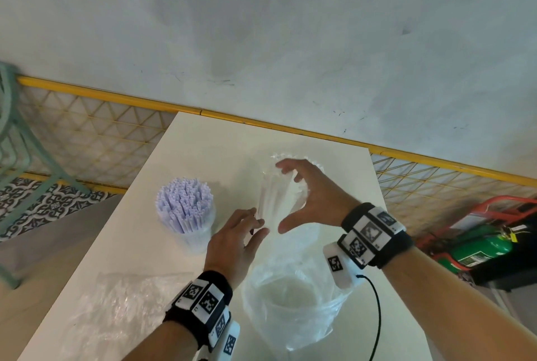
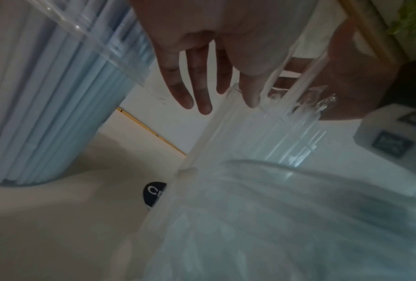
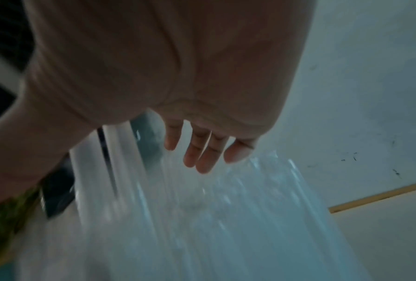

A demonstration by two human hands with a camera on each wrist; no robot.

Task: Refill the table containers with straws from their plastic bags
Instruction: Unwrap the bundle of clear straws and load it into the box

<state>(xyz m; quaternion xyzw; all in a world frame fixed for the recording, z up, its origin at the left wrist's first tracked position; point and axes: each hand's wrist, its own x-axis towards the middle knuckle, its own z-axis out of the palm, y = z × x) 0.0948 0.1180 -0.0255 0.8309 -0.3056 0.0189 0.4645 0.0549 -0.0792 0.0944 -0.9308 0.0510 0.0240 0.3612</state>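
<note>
Dark round sticker (image 2: 155,195), partial letter "C"

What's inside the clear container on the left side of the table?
The clear container is packed with upright pale lilac straws, whose open tips fan out above its rim. Its bottom cannot be seen, since the straws cover it.

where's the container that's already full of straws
In the head view the full container stands on the left part of the white table, just left of the left hand; an empty crumpled bag lies nearer the person.
</note>
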